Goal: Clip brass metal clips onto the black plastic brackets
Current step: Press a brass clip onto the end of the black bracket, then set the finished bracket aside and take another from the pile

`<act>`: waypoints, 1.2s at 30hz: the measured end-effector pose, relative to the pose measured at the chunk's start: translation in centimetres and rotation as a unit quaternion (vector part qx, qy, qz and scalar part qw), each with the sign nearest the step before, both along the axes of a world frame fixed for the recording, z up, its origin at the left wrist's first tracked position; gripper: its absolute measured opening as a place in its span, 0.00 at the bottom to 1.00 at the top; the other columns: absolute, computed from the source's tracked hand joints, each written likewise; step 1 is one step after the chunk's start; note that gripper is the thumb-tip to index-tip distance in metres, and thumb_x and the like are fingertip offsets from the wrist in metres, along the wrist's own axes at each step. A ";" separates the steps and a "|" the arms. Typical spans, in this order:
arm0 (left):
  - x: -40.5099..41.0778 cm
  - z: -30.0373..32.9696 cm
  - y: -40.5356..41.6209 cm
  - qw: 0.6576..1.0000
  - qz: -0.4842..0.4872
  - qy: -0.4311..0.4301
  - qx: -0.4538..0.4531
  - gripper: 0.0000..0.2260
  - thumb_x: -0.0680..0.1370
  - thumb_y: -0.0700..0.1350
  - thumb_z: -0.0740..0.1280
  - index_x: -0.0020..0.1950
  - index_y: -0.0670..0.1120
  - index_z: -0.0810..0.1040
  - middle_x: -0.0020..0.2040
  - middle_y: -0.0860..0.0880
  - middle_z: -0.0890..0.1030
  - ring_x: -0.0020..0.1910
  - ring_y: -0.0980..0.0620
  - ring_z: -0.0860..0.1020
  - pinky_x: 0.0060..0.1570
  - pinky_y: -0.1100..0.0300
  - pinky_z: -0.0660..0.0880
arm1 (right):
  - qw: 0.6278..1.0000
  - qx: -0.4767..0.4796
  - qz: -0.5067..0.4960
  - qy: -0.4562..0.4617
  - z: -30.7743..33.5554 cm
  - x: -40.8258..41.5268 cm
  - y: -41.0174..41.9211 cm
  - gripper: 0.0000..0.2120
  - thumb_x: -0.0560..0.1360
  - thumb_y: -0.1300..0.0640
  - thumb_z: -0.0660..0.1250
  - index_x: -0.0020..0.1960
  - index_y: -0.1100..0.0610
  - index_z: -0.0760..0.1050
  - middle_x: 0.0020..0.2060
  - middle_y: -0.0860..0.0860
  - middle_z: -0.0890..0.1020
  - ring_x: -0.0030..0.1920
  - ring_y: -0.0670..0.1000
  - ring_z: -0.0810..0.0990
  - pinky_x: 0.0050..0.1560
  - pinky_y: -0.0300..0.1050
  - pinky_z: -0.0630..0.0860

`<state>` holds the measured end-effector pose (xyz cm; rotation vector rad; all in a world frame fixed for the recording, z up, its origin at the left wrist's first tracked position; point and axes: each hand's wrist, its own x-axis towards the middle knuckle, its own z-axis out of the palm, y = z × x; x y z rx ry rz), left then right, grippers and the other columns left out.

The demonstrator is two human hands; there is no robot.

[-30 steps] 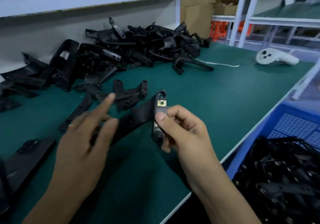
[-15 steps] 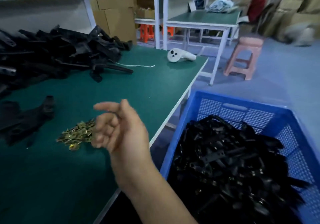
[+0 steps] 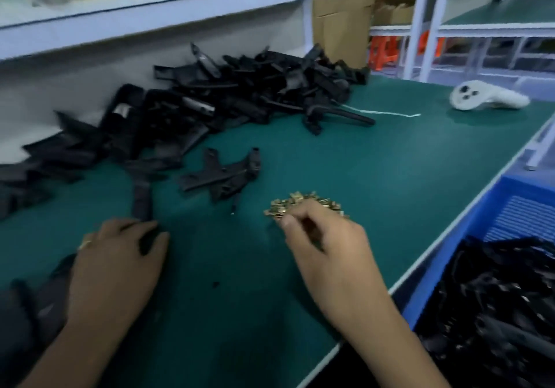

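Observation:
On the green table mat point(image 3: 375, 177), a long black plastic bracket point(image 3: 141, 198) lies pointing away from me. My left hand point(image 3: 117, 261) lies over its near end, with thumb and fingers curled round it. A small heap of brass clips point(image 3: 303, 203) sits in the middle of the mat. My right hand point(image 3: 324, 246) reaches into its near edge, thumb and curled fingers pinching among the clips. Which clip they hold is hidden. Another loose black bracket point(image 3: 222, 174) lies just behind, between the two hands.
A large pile of black brackets point(image 3: 240, 93) runs along the back wall under a white shelf point(image 3: 150, 12). A blue crate point(image 3: 510, 207) holding several black brackets point(image 3: 495, 312) stands beyond the table's right edge. A white handheld controller point(image 3: 486, 99) and a white cord point(image 3: 387, 113) lie far right.
The bracket with a clip that my right hand held has left it, and the view swung to the blue crate and back. My right hand now reaches into the clip heap; my left grips another bracket.

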<state>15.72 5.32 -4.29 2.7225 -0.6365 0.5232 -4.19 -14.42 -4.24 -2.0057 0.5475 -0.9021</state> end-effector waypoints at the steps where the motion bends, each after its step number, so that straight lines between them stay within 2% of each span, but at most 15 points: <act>1: -0.3 0.6 0.1 1.000 -0.009 -0.029 0.001 0.13 0.79 0.53 0.72 0.57 0.46 0.87 0.56 0.40 0.82 0.52 0.34 0.78 0.59 0.41 0.77 | 1.000 -0.003 0.000 -0.001 0.0 0.2 0.1 0.07 0.81 0.50 0.67 0.44 0.48 0.77 0.36 0.42 0.81 0.40 0.45 0.79 0.41 0.40 0.74; 3: -1.2 1.6 0.2 0.998 -0.029 -0.050 0.005 0.12 0.79 0.55 0.71 0.53 0.48 0.88 0.49 0.43 0.83 0.48 0.37 0.78 0.53 0.43 0.79 | 1.000 -0.006 -0.003 -0.003 -0.1 0.3 0.3 0.07 0.81 0.51 0.68 0.44 0.47 0.78 0.37 0.41 0.82 0.40 0.44 0.80 0.41 0.36 0.73; 6: -3.1 2.2 -0.3 0.999 -0.033 0.003 -0.018 0.15 0.79 0.63 0.64 0.49 0.55 0.85 0.40 0.52 0.83 0.39 0.48 0.80 0.39 0.50 0.81 | 0.999 -0.011 -0.036 -0.014 -0.1 0.2 0.3 0.06 0.81 0.52 0.67 0.45 0.47 0.78 0.38 0.41 0.82 0.43 0.43 0.80 0.41 0.34 0.71; 9: -3.7 2.1 -0.7 1.000 -0.003 -0.010 -0.027 0.13 0.79 0.64 0.66 0.47 0.55 0.77 0.32 0.56 0.78 0.27 0.56 0.75 0.25 0.56 0.75 | 0.994 -0.017 -0.099 -0.033 -0.1 0.1 0.1 0.05 0.81 0.53 0.66 0.46 0.49 0.78 0.40 0.42 0.82 0.44 0.42 0.79 0.43 0.34 0.71; 12: -3.6 1.6 -0.6 0.998 0.052 -0.017 -0.041 0.19 0.76 0.62 0.71 0.51 0.49 0.71 0.43 0.52 0.75 0.39 0.51 0.73 0.34 0.55 0.70 | 0.991 -0.030 -0.128 -0.007 -0.3 0.0 0.1 0.04 0.80 0.54 0.66 0.46 0.48 0.78 0.42 0.43 0.79 0.44 0.43 0.77 0.44 0.34 0.70; 14: -3.4 1.2 -0.4 0.997 0.067 0.025 -0.037 0.23 0.75 0.60 0.73 0.58 0.46 0.70 0.52 0.45 0.74 0.50 0.42 0.74 0.44 0.50 0.72 | 0.990 -0.047 -0.132 0.033 -0.6 0.2 0.1 0.04 0.78 0.54 0.67 0.46 0.47 0.78 0.42 0.44 0.76 0.43 0.45 0.76 0.41 0.40 0.69; 16: -3.2 0.9 -0.3 0.996 0.044 0.068 -0.046 0.23 0.77 0.54 0.73 0.65 0.45 0.70 0.59 0.42 0.72 0.57 0.39 0.73 0.53 0.49 0.71 | 0.988 -0.061 -0.128 0.063 -0.8 0.3 0.1 0.05 0.77 0.55 0.68 0.47 0.45 0.79 0.42 0.44 0.74 0.42 0.46 0.75 0.38 0.38 0.67; 18: -3.3 0.9 -0.3 0.995 0.010 0.088 -0.052 0.22 0.77 0.48 0.72 0.68 0.48 0.70 0.61 0.45 0.71 0.58 0.42 0.73 0.53 0.53 0.70 | 0.985 -0.089 -0.121 0.087 -0.9 0.4 0.3 0.06 0.77 0.56 0.70 0.48 0.45 0.82 0.42 0.44 0.73 0.44 0.50 0.76 0.39 0.42 0.69; 22: -4.1 1.5 -0.6 0.984 -0.105 0.130 -0.056 0.21 0.73 0.46 0.72 0.63 0.59 0.70 0.56 0.58 0.67 0.54 0.56 0.74 0.51 0.60 0.70 | 0.978 -0.126 -0.113 0.126 -0.8 0.5 0.6 0.04 0.76 0.53 0.73 0.50 0.47 0.85 0.43 0.45 0.74 0.47 0.53 0.77 0.44 0.46 0.73; 24: -4.9 1.5 -0.8 0.969 -0.185 0.155 -0.057 0.20 0.72 0.49 0.71 0.59 0.64 0.69 0.53 0.63 0.70 0.52 0.60 0.73 0.48 0.64 0.70 | 0.979 -0.112 -0.115 0.124 -0.6 0.5 0.5 0.02 0.74 0.51 0.75 0.46 0.45 0.84 0.41 0.43 0.74 0.46 0.51 0.77 0.43 0.43 0.71; 26: -5.5 1.4 -1.1 0.964 -0.214 0.148 -0.058 0.17 0.71 0.58 0.71 0.55 0.65 0.67 0.51 0.62 0.72 0.50 0.61 0.74 0.43 0.66 0.70 | 0.980 -0.105 -0.109 0.127 -0.5 0.5 0.5 0.03 0.73 0.50 0.76 0.44 0.45 0.82 0.41 0.42 0.73 0.46 0.50 0.77 0.42 0.42 0.68; 28: -5.4 1.2 -1.4 0.970 -0.194 0.125 -0.077 0.19 0.70 0.62 0.73 0.52 0.64 0.66 0.46 0.59 0.73 0.46 0.61 0.74 0.40 0.65 0.70 | 0.980 -0.109 -0.099 0.135 -0.5 0.5 0.4 0.04 0.74 0.50 0.76 0.46 0.46 0.82 0.43 0.42 0.73 0.48 0.50 0.77 0.43 0.43 0.70; 30: -5.0 0.9 -1.6 0.976 -0.161 0.108 -0.099 0.21 0.70 0.61 0.76 0.51 0.62 0.65 0.47 0.60 0.71 0.45 0.60 0.73 0.42 0.62 0.70 | 0.979 -0.117 -0.091 0.143 -0.6 0.4 0.4 0.05 0.75 0.49 0.75 0.49 0.47 0.82 0.44 0.42 0.73 0.50 0.50 0.76 0.44 0.43 0.70; 34: -4.2 1.0 -0.9 0.991 -0.058 0.108 -0.059 0.31 0.71 0.65 0.74 0.70 0.56 0.68 0.61 0.54 0.73 0.60 0.50 0.74 0.57 0.54 0.74 | 0.978 -0.119 -0.084 0.151 -0.6 0.3 0.4 0.05 0.76 0.51 0.74 0.51 0.48 0.83 0.45 0.44 0.73 0.52 0.50 0.75 0.46 0.44 0.70; 36: -3.7 1.1 -0.6 0.994 -0.046 0.095 -0.034 0.27 0.73 0.59 0.73 0.69 0.51 0.76 0.59 0.51 0.77 0.59 0.47 0.76 0.55 0.53 0.74 | 0.978 -0.119 -0.083 0.152 -0.6 0.4 0.4 0.04 0.76 0.53 0.74 0.51 0.50 0.83 0.46 0.45 0.74 0.51 0.51 0.74 0.46 0.45 0.70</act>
